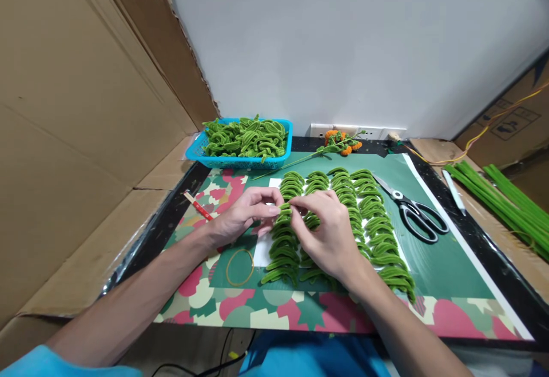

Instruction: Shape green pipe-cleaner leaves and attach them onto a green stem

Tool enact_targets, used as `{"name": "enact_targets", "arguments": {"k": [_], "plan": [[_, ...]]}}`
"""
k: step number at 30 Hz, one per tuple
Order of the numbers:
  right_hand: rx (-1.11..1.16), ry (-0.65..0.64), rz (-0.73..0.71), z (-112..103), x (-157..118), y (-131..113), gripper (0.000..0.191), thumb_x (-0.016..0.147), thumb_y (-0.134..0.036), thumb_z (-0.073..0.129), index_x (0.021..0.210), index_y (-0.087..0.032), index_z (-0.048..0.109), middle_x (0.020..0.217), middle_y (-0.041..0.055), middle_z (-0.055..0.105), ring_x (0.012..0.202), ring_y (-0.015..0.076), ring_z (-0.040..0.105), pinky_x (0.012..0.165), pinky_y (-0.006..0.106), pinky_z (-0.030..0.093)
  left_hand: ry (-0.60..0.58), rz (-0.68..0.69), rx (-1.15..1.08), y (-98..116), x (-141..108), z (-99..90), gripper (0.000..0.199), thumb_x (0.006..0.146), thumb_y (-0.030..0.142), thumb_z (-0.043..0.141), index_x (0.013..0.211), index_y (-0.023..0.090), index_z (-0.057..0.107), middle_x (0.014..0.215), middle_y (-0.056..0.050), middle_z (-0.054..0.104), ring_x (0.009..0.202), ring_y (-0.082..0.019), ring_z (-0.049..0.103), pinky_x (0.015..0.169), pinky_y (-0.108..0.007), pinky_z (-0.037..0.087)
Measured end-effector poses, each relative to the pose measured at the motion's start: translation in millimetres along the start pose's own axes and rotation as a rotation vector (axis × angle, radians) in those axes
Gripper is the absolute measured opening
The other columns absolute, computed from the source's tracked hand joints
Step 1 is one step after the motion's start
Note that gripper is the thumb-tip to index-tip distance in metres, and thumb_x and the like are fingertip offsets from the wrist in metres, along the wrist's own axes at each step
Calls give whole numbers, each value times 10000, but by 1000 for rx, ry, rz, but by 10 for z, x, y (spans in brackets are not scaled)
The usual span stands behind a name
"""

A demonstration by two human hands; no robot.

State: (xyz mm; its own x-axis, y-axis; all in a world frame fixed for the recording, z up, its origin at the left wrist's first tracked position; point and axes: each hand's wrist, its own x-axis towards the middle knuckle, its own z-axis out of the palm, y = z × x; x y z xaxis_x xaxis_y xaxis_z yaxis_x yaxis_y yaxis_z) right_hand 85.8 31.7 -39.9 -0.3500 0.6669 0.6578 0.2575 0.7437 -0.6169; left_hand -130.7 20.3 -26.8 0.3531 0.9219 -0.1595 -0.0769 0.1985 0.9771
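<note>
Both my hands meet over the leftmost column of curved green fuzzy pieces [283,251]. A short green fuzzy piece [285,210] spans the gap between them. Its left end is pinched by my left hand [257,208], and its right end sits between the thumb and forefinger of my right hand [323,225]. More curved green pieces [380,222] lie in columns on white paper [262,251] over a green mat [446,262]. My right hand and wrist hide part of the middle columns.
A blue basket [240,162] of green pieces stands at the back left. Orange flowers [346,149] lie by the wall sockets [326,130]. Scissors [418,217], a white pen-like tool [453,192] and green stems [500,205] are at right. A rubber band [228,268] and red-wrapped stick [199,207] lie left.
</note>
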Motion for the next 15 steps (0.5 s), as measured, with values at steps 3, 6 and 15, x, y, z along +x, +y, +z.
{"name": "enact_targets", "arguments": {"k": [3,6,15], "plan": [[8,6,-9,4,-4,-2,126,977,-139,642,961,-195,754,839,25,788,727,186,686,833,375,461,11,6,-15,0,7,10,273,824,356,828,835,137,666,656,22,594,465,-79,538,423,-164,408],[14,8,-13,6,-3,-7,130,959,-129,648,926,-192,756,801,18,773,693,176,671,813,368,464,29,-4,-35,-6,14,24,274,799,353,834,818,137,666,642,24,586,456,-84,529,407,-170,412],[70,-19,28,20,-7,-76,160,844,-128,679,709,-209,704,640,-12,710,555,143,610,742,347,462,-25,-58,-81,-8,21,21,209,743,284,805,742,146,648,574,16,590,421,-93,518,383,-173,432]]}}
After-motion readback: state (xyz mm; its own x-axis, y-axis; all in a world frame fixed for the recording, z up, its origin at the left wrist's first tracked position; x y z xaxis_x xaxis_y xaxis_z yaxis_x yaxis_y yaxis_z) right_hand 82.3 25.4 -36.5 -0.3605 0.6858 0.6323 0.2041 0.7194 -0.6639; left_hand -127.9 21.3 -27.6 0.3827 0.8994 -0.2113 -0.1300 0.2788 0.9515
